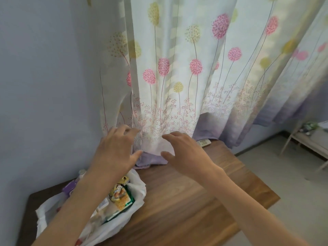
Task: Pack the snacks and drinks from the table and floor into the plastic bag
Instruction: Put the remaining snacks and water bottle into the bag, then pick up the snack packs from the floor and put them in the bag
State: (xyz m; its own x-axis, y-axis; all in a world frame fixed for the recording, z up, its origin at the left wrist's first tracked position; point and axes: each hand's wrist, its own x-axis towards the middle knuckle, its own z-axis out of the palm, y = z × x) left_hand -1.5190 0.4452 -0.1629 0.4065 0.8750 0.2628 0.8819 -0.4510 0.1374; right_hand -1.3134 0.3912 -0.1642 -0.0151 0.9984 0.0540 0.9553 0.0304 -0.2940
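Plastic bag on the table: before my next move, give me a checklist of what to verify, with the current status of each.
1. Left hand free: ok, open and holding nothing.
2. Right hand free: ok, open and holding nothing.
3. Plastic bag mouth open: ok, snack packs show inside.
4. Purple pack at the bag's far edge packed: cannot tell whether it is inside or beside the bag.
5. Nothing hidden under the curtain hem lying on the table: cannot tell.
6. Floor items collected: cannot tell, only a part right of the table shows.
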